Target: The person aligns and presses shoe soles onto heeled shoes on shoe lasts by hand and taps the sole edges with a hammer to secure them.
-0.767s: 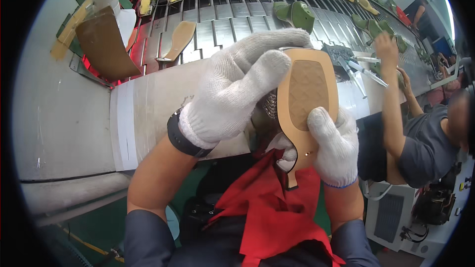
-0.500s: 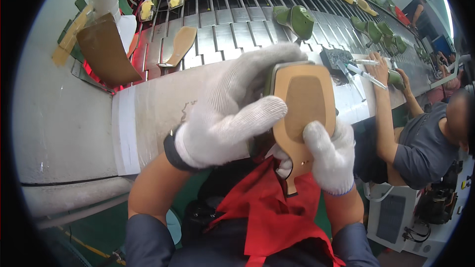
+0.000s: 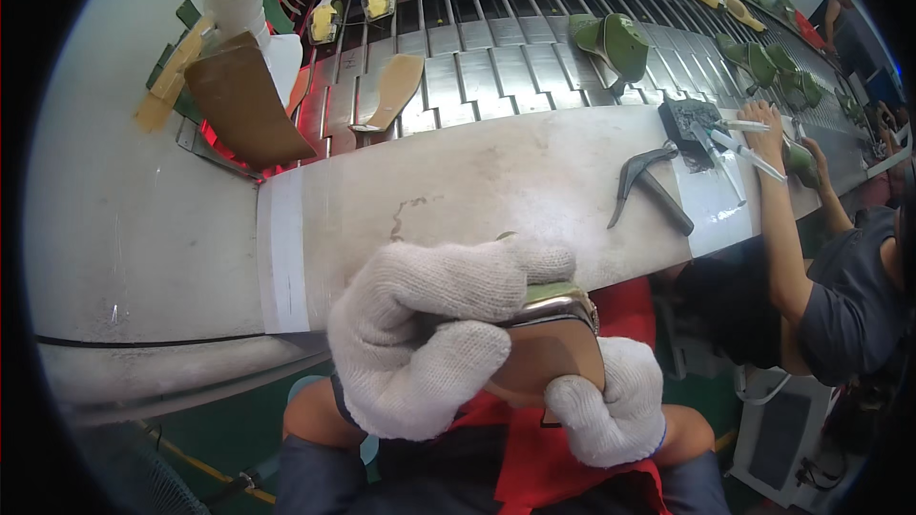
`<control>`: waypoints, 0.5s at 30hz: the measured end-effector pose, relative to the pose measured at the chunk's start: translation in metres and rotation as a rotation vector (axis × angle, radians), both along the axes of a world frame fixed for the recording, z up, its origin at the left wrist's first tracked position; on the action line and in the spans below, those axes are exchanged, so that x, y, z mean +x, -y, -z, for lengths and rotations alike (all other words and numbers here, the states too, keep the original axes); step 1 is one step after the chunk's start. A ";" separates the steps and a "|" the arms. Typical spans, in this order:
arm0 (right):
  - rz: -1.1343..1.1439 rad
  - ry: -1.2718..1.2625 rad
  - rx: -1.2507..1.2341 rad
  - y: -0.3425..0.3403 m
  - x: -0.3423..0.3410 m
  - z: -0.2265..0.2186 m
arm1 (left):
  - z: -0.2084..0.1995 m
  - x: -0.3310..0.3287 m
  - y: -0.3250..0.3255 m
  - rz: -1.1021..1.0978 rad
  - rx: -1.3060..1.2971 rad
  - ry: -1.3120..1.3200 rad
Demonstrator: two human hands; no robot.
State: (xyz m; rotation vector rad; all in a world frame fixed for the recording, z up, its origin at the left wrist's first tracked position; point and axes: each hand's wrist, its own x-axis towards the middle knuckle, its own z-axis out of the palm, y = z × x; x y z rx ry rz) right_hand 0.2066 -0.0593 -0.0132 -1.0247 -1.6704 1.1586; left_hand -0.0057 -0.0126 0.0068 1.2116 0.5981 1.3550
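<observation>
Both hands wear white knit gloves and grip one shoe (image 3: 558,358) with a tan sole and a green upper, held low at the front edge of the bench. My left hand (image 3: 429,329) is wrapped round the toe end, fingers over the far side and thumb against the sole. My right hand (image 3: 611,405) closes on the narrower part at the right, its thumb pressed on the sole. Tipped away from me, the sole looks foreshortened, and most of the upper is hidden by the gloves. Beyond my hands, black-handled pincers (image 3: 656,189) lie on the bench.
The pale bench (image 3: 477,167) borders a slatted metal conveyor (image 3: 515,57) carrying a tan sole (image 3: 396,86) and green shoe uppers (image 3: 614,43). A dark block (image 3: 692,129) holds white-handled tools. At right, a co-worker's hand (image 3: 763,129) is near another green shoe (image 3: 800,162). A brown board (image 3: 243,100) stands left.
The shoe has come down and nearer my body, its sole tilting from nearly face-on to foreshortened. My left hand has moved down with it. The pincers on the bench have come into sight.
</observation>
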 end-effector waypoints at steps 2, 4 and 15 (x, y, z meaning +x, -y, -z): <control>-0.013 -0.014 -0.002 0.000 -0.005 -0.001 | -0.005 -0.002 0.003 -0.037 -0.035 -0.016; -0.023 -0.025 -0.005 0.000 -0.011 0.000 | -0.012 -0.005 0.004 -0.071 -0.072 -0.030; -0.111 0.192 0.197 -0.033 -0.018 -0.014 | -0.013 -0.027 -0.009 -0.405 0.089 -0.306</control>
